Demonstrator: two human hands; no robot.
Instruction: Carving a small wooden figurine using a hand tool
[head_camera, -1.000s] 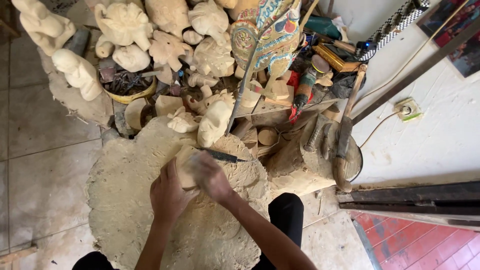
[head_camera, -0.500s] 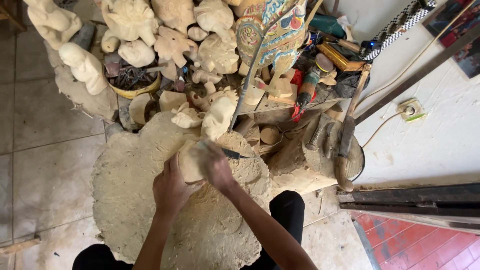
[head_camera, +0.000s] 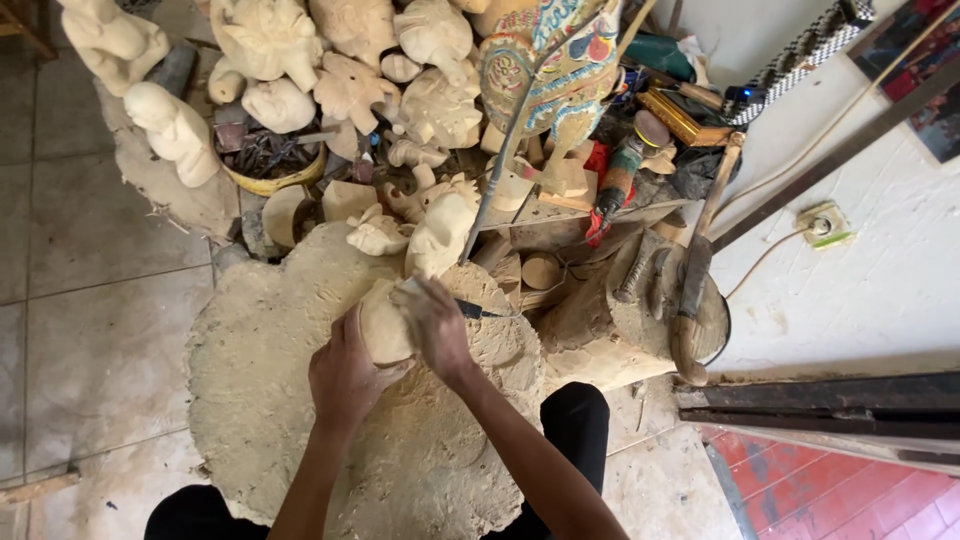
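My left hand (head_camera: 345, 375) grips a small pale wooden carving (head_camera: 383, 322) from the left and below. My right hand (head_camera: 437, 325) is closed around a dark-handled carving knife (head_camera: 478, 311), pressed against the carving's right side. Both hands hover over a wide mound of pale wood shavings (head_camera: 270, 400) on the floor. The knife's blade is hidden behind my fingers and the carving.
Several unpainted carved figures (head_camera: 270, 60) and a painted figure (head_camera: 560, 60) crowd the back. A bowl of tools (head_camera: 265, 160), a wooden stump (head_camera: 650, 310) with a mallet (head_camera: 695, 290), a power socket (head_camera: 822, 224) and dark boards (head_camera: 820, 405) lie to the right. Tiled floor (head_camera: 80, 330) at left.
Both hands and the carving have stayed over the shavings with small shifts; my right hand moved slightly along the carving with the knife. The view drifted a little.
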